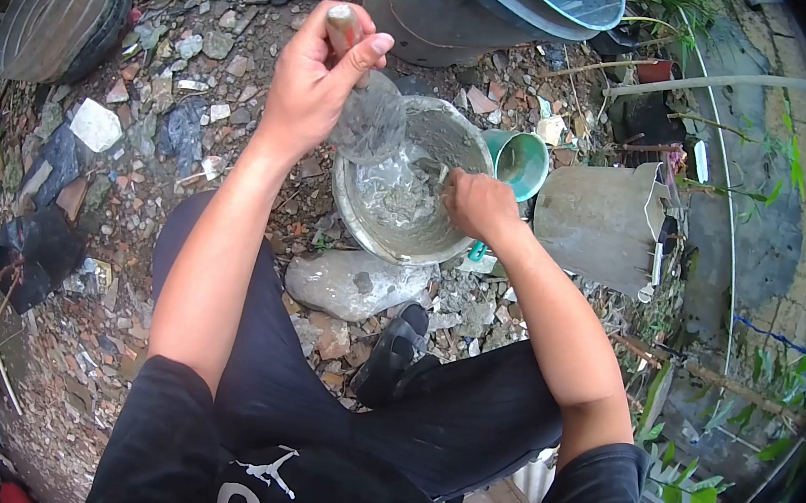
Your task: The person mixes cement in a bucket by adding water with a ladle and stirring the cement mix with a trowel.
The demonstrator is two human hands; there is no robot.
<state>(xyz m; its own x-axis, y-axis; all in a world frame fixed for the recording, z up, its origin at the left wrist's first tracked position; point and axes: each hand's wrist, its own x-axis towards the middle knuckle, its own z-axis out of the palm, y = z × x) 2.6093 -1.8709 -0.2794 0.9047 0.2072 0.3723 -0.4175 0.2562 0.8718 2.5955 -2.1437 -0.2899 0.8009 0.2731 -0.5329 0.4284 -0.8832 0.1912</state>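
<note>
My left hand (315,78) is raised over the left rim of a round basin (352,216), its fingers wrapped round the worn handle of a trowel (371,121). The trowel's broad grey blade points down over the basin. Inside the basin lies wet grey cement mix (400,192), smeared up the walls. My right hand (481,206) reaches over the right rim with fingers closed. A short grey piece juts from them into the mix, but its kind is hidden. Close to that hand, a green plastic dipper (520,166) leans beside the basin.
A large dark bucket (430,16) stands beyond the basin. To the right is a cement-stained grey bucket (591,218) on its side. A big stone (356,286) lies before the basin. Rubble covers the ground, with a ribbed pot (62,19) at upper left.
</note>
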